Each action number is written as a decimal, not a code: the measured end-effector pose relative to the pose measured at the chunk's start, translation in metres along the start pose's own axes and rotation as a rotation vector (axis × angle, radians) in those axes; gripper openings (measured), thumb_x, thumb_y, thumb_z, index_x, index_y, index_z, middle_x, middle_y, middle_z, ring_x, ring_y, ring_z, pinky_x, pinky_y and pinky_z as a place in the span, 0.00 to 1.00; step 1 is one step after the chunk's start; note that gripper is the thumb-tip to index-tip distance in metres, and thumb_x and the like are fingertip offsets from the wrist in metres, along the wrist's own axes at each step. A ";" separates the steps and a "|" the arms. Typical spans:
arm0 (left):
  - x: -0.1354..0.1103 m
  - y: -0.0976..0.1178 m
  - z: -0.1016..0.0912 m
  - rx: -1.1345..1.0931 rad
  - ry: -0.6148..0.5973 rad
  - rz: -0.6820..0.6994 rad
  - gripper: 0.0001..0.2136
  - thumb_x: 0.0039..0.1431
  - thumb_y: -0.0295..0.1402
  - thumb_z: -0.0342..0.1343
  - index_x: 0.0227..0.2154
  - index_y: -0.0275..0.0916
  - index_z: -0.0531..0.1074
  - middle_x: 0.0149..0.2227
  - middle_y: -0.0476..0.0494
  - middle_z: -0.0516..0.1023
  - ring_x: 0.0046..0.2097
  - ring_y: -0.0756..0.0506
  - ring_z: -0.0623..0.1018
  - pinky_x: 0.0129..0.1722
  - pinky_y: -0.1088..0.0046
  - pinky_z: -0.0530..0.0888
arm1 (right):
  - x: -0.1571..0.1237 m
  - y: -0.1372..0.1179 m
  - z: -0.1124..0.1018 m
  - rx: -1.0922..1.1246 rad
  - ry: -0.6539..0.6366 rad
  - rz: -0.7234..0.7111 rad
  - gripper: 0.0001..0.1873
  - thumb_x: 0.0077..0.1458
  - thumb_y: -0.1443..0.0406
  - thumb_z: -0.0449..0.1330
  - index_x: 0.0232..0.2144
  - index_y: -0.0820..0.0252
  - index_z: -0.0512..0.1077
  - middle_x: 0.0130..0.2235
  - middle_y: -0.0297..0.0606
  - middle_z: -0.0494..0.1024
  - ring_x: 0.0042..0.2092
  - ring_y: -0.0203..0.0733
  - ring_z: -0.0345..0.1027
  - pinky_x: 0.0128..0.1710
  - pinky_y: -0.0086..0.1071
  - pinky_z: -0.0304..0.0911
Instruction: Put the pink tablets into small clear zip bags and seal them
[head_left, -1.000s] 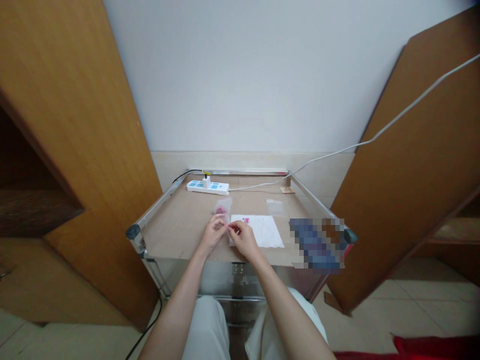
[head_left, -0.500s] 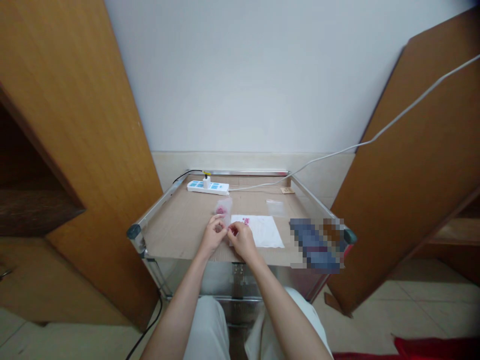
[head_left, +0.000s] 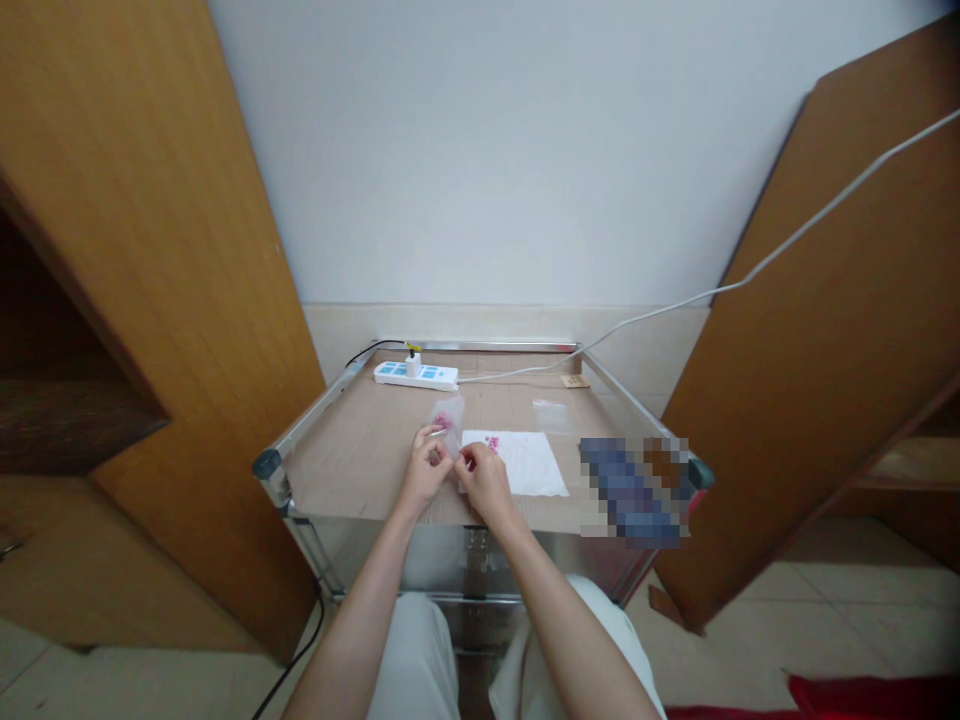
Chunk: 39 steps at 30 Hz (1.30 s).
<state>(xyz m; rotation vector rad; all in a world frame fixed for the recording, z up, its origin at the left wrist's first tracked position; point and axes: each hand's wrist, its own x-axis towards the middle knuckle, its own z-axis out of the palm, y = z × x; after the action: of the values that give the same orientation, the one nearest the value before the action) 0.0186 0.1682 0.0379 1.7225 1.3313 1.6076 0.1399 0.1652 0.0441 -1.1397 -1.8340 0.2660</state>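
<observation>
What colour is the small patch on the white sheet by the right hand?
Pink: the small patch shows best in the head view, the only one.

Our table, laid out
We see a power strip far left, a paper sheet nearer, a clear bag beyond it.

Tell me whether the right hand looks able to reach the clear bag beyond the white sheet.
Probably yes: the right hand is near, with only the flat white sheet seemingly between it and the clear bag. It looks pinched shut, though, so may need to open first.
</observation>
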 end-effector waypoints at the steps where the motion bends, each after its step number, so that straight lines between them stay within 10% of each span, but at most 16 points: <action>1: 0.000 0.000 0.000 0.012 0.009 0.007 0.04 0.40 0.24 0.50 0.16 0.36 0.62 0.45 0.42 0.61 0.46 0.45 0.65 0.36 0.74 0.66 | 0.000 0.000 -0.001 -0.008 0.020 0.002 0.05 0.46 0.70 0.50 0.23 0.61 0.65 0.24 0.35 0.67 0.26 0.34 0.59 0.27 0.26 0.52; 39: -0.004 0.012 -0.004 0.142 0.041 0.060 0.06 0.47 0.30 0.48 0.18 0.38 0.64 0.47 0.46 0.63 0.51 0.46 0.61 0.52 0.66 0.55 | 0.003 0.004 -0.002 0.190 -0.006 -0.087 0.19 0.44 0.78 0.47 0.35 0.60 0.71 0.36 0.41 0.72 0.39 0.39 0.64 0.40 0.32 0.60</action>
<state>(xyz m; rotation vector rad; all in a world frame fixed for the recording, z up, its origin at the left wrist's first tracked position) 0.0193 0.1588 0.0466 1.8374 1.4582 1.6237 0.1433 0.1688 0.0448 -0.9268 -1.8159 0.3846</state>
